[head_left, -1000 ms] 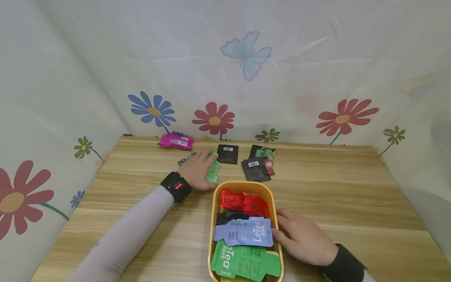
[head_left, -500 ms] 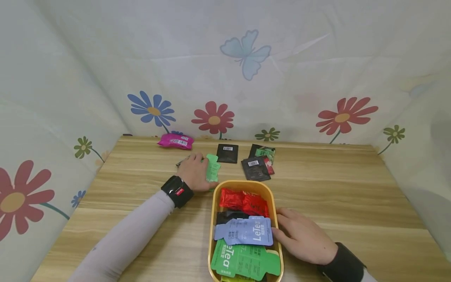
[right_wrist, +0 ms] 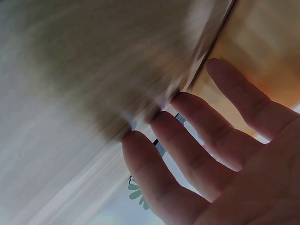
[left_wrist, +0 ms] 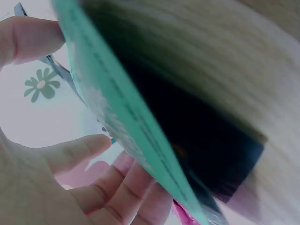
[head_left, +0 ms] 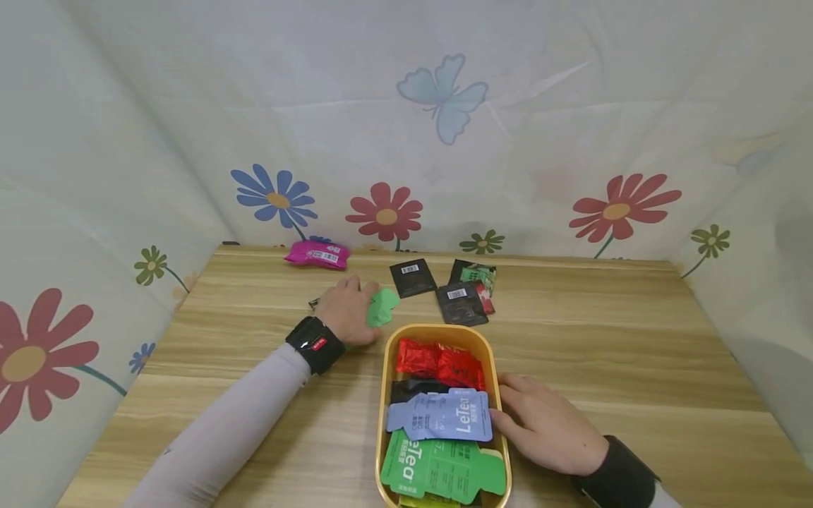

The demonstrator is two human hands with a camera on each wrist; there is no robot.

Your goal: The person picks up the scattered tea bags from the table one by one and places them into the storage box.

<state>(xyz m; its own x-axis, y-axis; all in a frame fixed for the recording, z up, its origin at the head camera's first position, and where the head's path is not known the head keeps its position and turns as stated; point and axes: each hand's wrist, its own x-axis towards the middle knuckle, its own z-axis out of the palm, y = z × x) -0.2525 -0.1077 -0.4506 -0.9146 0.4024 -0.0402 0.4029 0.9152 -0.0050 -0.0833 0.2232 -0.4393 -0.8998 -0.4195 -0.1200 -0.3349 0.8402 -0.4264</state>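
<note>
My left hand (head_left: 346, 312) pinches a green tea packet (head_left: 383, 307) over the far-left part of the table. In the left wrist view the packet (left_wrist: 117, 110) stands tilted on edge, thumb at one end and fingertips at the other. A dark packet (left_wrist: 206, 136) lies behind it there. Part of a small dark item (head_left: 313, 303) peeks out past the left knuckles. My right hand (head_left: 549, 427) rests against the side of a yellow container (head_left: 382, 402), fingers relaxed. Inside lie red packets (head_left: 438, 361), a blue LeTea packet (head_left: 444, 416) and a green LeTea packet (head_left: 438, 466).
Toward the back edge are a magenta packet (head_left: 317, 255) and a black packet (head_left: 413, 277). Right of these, another black packet (head_left: 462, 305) overlaps a red one and a green-and-black one (head_left: 478, 275). A flower-printed curtain (head_left: 305, 127) encloses the wooden table (head_left: 603, 339).
My left hand has drawn slightly left and gripped the green packet, which now tilts up. The black packet beside it has turned a little. My right hand and the container stay put.
</note>
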